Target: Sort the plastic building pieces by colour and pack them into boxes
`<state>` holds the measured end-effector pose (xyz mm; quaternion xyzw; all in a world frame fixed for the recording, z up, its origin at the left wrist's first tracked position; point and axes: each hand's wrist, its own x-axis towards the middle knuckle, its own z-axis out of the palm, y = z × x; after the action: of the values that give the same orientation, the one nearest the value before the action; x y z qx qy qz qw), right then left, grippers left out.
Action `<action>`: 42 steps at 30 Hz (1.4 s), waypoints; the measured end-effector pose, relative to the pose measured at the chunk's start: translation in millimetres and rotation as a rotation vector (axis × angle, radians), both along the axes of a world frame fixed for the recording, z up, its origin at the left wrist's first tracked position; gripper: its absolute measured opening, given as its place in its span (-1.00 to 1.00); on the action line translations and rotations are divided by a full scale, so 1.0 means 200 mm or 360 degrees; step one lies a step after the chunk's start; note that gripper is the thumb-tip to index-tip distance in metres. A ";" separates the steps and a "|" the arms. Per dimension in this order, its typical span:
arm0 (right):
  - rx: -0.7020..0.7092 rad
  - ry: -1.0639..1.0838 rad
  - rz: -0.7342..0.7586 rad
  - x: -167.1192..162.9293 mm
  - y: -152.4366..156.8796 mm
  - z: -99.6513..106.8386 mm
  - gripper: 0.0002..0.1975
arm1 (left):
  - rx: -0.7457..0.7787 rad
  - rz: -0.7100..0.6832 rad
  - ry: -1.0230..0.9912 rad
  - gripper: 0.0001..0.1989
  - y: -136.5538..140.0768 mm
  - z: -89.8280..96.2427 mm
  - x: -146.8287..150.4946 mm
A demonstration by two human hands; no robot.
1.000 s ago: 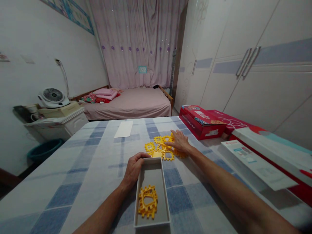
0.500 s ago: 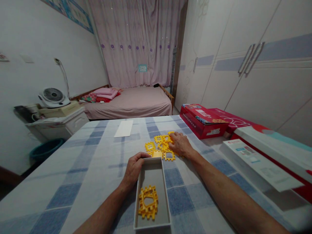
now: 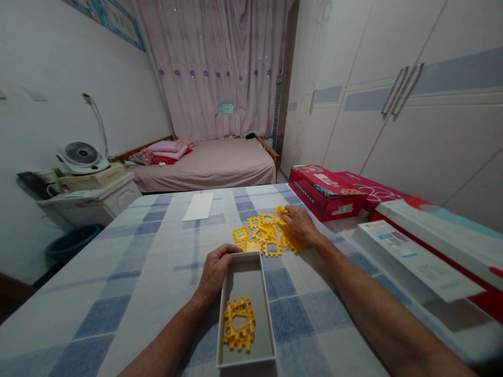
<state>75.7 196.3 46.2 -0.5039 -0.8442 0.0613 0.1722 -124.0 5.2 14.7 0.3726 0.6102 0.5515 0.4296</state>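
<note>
A shallow white box (image 3: 270, 324) lies lengthwise before me, its near part holding several yellow toothed plastic pieces (image 3: 248, 335) stacked together. My left hand (image 3: 215, 269) grips the box at its far left corner, thumb over the rim. Beyond the box, a loose group of yellow plastic building pieces (image 3: 273, 248) is spread on the cloth; some have square or rounded openings. At the right of that group, my right hand (image 3: 301, 222) has its fingers closed on a yellow building piece (image 3: 281, 210). More yellow pieces lie under this hand and are partly hidden.
A blue and white checked cloth (image 3: 157, 293) covers the table. A white card (image 3: 198, 207) lies at the far left. Red boxes (image 3: 326, 193) and a white box lid or carton (image 3: 420, 259) line the right side. Behind the table stands a bed (image 3: 220, 162).
My right hand has moved slightly right, with a yellow piece at its fingertips, uncovering more of the group. My left hand stays on the box. The view has shifted a little.
</note>
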 end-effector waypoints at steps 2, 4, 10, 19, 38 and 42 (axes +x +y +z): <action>-0.0074 0.0143 0.0124 0.00 -0.04 0.07 -0.76 | 0.0005 -0.0003 -0.0018 -0.76 0.00 0.00 0.00; -0.0276 0.0331 0.0482 -0.01 -0.14 0.16 -0.76 | 0.0015 -0.0003 -0.0037 -0.77 0.00 -0.01 0.00; -0.0780 0.0367 0.1370 -0.08 -0.55 0.28 -0.74 | 0.0046 -0.0023 -0.0037 -0.76 0.00 -0.01 -0.01; -0.0066 0.0184 0.0883 -0.30 -0.21 0.00 -0.60 | 0.0053 0.0026 0.0041 -0.75 0.01 -0.01 0.00; 0.0086 -0.0014 0.0621 -0.04 -0.15 -0.14 -0.65 | 0.0039 0.0011 0.0032 -0.80 0.01 -0.02 -0.01; 0.0103 -0.0124 0.0742 -0.09 -0.22 -0.17 -0.30 | 0.0043 0.0012 0.0114 -0.78 0.01 0.00 0.00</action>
<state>57.7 152.1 12.2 -0.2915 -0.9452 0.0528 0.1368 -124.3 6.6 14.6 0.3956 0.6192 0.5475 0.4005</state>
